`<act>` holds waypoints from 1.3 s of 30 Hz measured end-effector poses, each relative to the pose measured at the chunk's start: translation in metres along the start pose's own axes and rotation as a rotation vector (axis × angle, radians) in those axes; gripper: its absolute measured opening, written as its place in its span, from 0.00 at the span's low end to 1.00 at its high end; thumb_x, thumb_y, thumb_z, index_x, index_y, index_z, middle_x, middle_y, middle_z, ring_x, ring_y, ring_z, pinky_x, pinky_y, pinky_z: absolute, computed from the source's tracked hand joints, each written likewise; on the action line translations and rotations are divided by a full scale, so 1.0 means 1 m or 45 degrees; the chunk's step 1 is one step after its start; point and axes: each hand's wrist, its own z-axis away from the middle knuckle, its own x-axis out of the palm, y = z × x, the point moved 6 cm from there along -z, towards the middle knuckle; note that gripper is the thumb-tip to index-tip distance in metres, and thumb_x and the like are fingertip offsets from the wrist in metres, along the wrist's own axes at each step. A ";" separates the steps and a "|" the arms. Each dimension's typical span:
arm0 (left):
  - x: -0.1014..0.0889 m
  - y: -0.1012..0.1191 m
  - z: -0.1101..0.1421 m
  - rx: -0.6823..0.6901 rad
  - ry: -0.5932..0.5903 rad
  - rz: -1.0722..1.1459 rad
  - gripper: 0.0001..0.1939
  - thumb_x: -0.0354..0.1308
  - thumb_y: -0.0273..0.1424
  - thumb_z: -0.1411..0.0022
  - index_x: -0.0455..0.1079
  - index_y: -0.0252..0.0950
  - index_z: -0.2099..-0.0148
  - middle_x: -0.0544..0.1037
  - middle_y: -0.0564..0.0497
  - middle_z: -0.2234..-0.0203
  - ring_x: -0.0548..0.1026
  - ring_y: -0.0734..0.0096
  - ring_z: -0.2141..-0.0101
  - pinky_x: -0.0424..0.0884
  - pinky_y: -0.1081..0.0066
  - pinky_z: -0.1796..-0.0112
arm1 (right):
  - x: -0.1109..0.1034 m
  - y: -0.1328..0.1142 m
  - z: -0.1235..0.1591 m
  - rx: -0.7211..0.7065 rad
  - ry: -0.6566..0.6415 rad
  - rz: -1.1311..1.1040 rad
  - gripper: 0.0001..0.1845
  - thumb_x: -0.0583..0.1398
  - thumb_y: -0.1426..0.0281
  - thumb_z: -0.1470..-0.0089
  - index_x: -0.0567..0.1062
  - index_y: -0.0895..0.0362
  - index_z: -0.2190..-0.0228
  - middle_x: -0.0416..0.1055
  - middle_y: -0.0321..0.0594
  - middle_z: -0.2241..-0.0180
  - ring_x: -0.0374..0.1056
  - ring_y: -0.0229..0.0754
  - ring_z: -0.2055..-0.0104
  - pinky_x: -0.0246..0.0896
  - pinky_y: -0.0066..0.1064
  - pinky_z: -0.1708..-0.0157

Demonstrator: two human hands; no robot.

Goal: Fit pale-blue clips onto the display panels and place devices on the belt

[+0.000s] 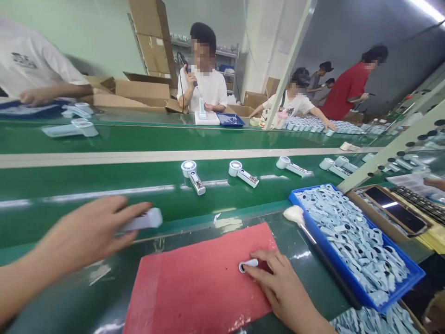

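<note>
My left hand (88, 232) is over the near edge of the green belt, its fingers closed around a pale handheld fan (148, 219). Only the fan's smooth handle end shows past the fingers; motion blurs it, and the rest is hidden by the hand. On the red mat (187, 287), my right hand (283, 285) pinches a small pale plastic piece (253, 262) between thumb and forefinger. That piece has a ring-shaped end with a dark centre and appears to rest on the mat.
Several fans, one a white-blue fan (196, 178), lie along the green conveyor belt (104, 178). To the right, a blue tray (415, 278) holds many small pale pieces. Beside it lies a brush (295, 215); a phone (396, 208) rests beyond. Co-workers sit across the belt.
</note>
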 end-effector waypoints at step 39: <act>0.023 0.180 0.011 0.194 -0.121 0.922 0.07 0.50 0.31 0.23 0.70 0.40 0.52 0.75 0.50 0.58 0.72 0.60 0.56 0.71 0.60 0.57 | 0.023 -0.050 -0.042 0.509 -0.321 -0.826 0.14 0.64 0.71 0.36 0.74 0.52 0.50 0.74 0.39 0.49 0.67 0.49 0.45 0.59 0.46 0.42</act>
